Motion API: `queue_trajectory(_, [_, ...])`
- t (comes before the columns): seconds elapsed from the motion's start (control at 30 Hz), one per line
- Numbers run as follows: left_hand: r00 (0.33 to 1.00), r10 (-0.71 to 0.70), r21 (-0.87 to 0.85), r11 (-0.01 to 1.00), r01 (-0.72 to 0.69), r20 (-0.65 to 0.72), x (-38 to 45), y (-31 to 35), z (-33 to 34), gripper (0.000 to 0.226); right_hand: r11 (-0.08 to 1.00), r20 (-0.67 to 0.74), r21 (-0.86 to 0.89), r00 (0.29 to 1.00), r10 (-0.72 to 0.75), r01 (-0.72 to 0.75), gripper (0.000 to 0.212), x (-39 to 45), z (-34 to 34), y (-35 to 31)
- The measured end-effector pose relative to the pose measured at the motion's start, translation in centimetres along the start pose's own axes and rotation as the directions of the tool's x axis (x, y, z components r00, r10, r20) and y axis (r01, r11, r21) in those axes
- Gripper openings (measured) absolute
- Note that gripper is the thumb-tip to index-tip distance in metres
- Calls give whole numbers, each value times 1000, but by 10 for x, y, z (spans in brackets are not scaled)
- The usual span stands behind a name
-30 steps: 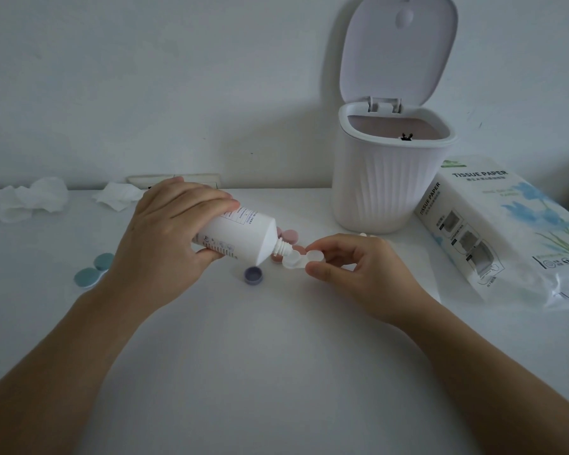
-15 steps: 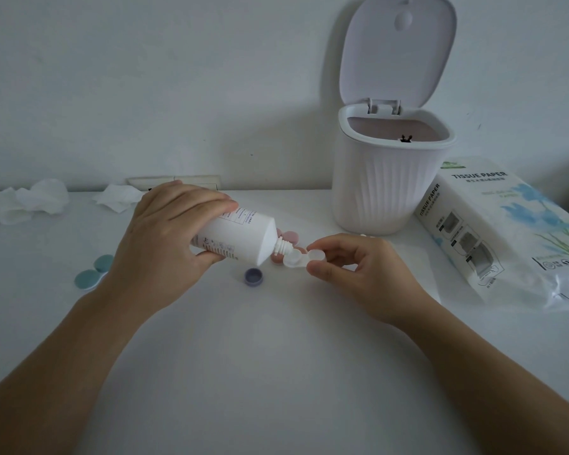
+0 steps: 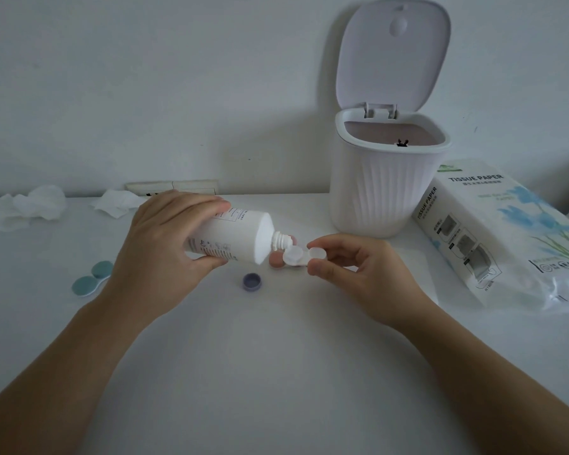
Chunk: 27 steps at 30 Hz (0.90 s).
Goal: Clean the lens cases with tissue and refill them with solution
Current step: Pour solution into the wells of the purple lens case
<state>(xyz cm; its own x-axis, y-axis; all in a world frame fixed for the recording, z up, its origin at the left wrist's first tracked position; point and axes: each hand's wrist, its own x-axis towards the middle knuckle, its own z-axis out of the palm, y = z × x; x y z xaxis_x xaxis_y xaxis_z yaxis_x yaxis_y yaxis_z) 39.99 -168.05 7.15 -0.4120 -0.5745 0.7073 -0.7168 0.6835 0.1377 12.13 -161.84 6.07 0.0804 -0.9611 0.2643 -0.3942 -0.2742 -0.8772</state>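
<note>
My left hand (image 3: 165, 244) grips a white solution bottle (image 3: 234, 239), tipped on its side with its open nozzle over the left well of a white lens case (image 3: 301, 256). My right hand (image 3: 358, 270) pinches that case by its right well, just above the white table (image 3: 276, 372). Pink caps (image 3: 276, 259) lie under the nozzle, partly hidden. The bottle's purple cap (image 3: 252, 281) lies on the table below the bottle. A teal-capped lens case (image 3: 91, 280) lies at the left.
A white ribbed bin (image 3: 385, 185) with its lid up stands at the back right. A pack of tissue paper (image 3: 493, 231) lies to its right. Crumpled tissues (image 3: 30, 206) and another tissue (image 3: 119, 201) lie at the back left by the wall.
The bottle and the white case have stayed together, both hands holding almost still. The nozzle points a little more steeply at the left well.
</note>
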Motion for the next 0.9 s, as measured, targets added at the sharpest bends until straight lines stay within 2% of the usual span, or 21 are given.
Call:
queue_trajectory(0.13, [998, -64, -70, 995, 65, 5, -2, 2, -1, 75, 999, -17, 13, 999, -41, 41, 18, 0, -1, -3])
queue_trajectory(0.3, [974, -224, -187, 956, 224, 24, -7, 2, -2, 77, 996, 1, 49, 997, -74, 74, 29, -1, -3, -7])
queue_trajectory(0.43, [956, -292, -248, 924, 292, 37, -9, 3, -2, 78, 995, -4, 61, 997, -77, 77, 26, 0, -3, -7])
queue_trajectory(0.57, [964, -259, -220, 939, 264, 55, -9, 3, -4, 77, 996, 1, 50, 997, -74, 74, 25, 0, -2, -7])
queue_trajectory(0.8, [993, -71, -91, 993, 79, 92, -5, 1, -2, 72, 996, -5, -48, 997, -79, 79, 25, -1, -1, -7])
queue_trajectory(0.9, [996, -20, -68, 997, 25, 82, -4, -1, 0, 61, 996, 9, -59, 997, -71, 71, 26, -1, -1, -7])
